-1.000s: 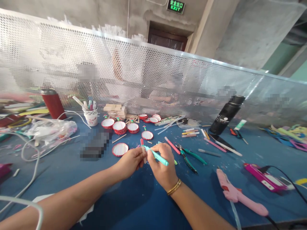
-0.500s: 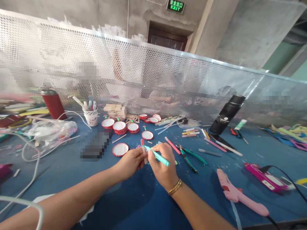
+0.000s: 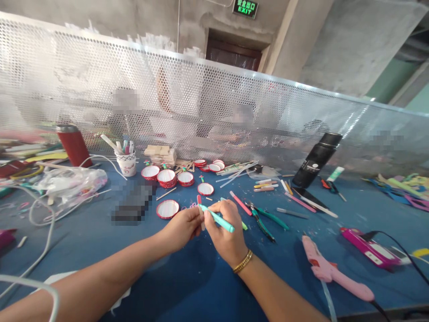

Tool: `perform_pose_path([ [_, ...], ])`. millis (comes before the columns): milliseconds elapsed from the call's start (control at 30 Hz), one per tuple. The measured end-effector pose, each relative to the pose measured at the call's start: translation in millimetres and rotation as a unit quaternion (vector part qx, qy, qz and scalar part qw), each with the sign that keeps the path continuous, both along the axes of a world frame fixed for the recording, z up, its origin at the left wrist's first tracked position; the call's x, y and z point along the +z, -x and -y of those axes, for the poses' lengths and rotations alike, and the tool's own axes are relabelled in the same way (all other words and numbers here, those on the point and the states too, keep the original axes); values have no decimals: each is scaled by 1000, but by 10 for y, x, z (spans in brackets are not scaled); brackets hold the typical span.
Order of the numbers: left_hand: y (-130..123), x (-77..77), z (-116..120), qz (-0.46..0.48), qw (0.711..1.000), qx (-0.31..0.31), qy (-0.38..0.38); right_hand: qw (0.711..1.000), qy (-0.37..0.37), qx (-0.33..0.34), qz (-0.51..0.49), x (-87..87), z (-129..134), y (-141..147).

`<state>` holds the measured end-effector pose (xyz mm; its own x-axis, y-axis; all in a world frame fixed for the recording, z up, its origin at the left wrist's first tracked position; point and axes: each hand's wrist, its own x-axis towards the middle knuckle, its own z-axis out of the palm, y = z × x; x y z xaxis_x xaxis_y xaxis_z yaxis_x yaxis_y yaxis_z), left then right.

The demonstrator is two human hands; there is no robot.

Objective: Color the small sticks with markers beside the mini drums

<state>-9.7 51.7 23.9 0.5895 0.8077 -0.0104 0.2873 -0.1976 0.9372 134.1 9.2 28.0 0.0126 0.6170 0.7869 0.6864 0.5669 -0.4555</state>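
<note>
My left hand [image 3: 185, 226] pinches a small wooden craft stick [image 3: 199, 200] upright, its top end coloured red. Closed around a turquoise marker pen [image 3: 221, 220], my right hand [image 3: 228, 232] holds the pen's tip against or very near the stick just below the red part. The fingers hide the stick's middle. Just beyond my left hand lies a round white piece with a red rim [image 3: 168, 209]. Farther back is a similar red-rimmed piece [image 3: 205, 189] with a small coloured stick at its top. Green-handled pliers [image 3: 264, 221] lie right of my right hand.
A pink glue gun [image 3: 335, 270] and a magenta power strip [image 3: 372, 250] with a cord lie at the right. A black bottle [image 3: 317, 161] leans behind. Left are a phone [image 3: 134, 201], a paper cup of pens [image 3: 126, 163], a red flask [image 3: 73, 145] and white cable loops. A perforated metal screen [image 3: 187, 98] stands behind.
The right hand and turquoise pen have shifted slightly left, closer to the stick. The left hand keeps its hold on the stick, almost unmoved.
</note>
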Motion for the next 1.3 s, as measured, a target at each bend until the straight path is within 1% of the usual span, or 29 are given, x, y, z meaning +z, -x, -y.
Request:
perform_pose_path([
  [800, 3, -3, -15, -2, 1000, 5, 7, 1000, 5, 0, 8, 5, 13, 10],
  [1067, 6, 22, -11, 6, 1000, 5, -6, 1000, -7, -25, -1, 1, -3, -21],
  [1300, 10, 14, -4, 11, 1000, -2, 5, 1000, -6, -5, -4, -4, 7, 1],
])
